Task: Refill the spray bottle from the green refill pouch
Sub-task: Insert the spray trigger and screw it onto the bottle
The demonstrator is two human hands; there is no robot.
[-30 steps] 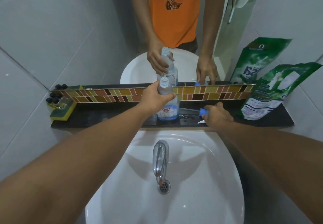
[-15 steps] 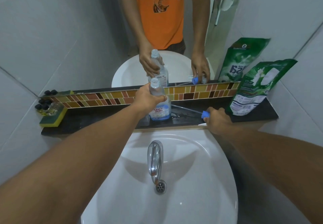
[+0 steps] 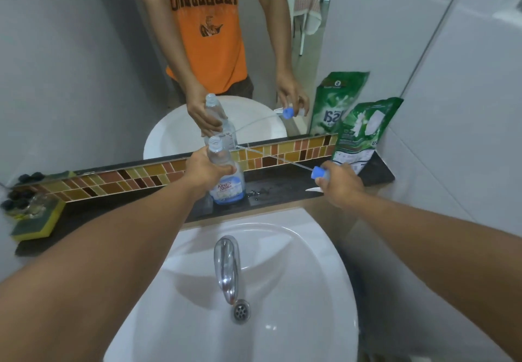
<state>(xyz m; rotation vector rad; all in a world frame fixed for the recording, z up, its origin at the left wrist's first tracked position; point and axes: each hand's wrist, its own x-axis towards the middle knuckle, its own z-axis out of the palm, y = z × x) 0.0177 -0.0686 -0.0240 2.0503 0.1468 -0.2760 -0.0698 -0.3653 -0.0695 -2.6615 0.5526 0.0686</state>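
Observation:
A clear spray bottle (image 3: 226,183) with a blue label stands upright on the dark shelf (image 3: 285,189) behind the sink, its neck uncapped. My left hand (image 3: 204,171) grips its upper body. My right hand (image 3: 340,185) holds the blue-collared spray head (image 3: 318,172) to the right of the bottle; its thin dip tube (image 3: 271,158) slants left toward the mirror's tiled edge. The green refill pouch (image 3: 363,133) leans upright against the wall at the shelf's right end, just beyond my right hand.
A white sink (image 3: 254,291) with a chrome tap (image 3: 226,268) lies below the shelf. A yellow-green sponge (image 3: 39,220) and a small glass item sit at the shelf's left end. A mirror (image 3: 214,51) above reflects everything. Water drops spot the shelf.
My right hand has lifted the spray head off the shelf and drawn it right, so the tube now hangs in the air. My left hand stays on the bottle.

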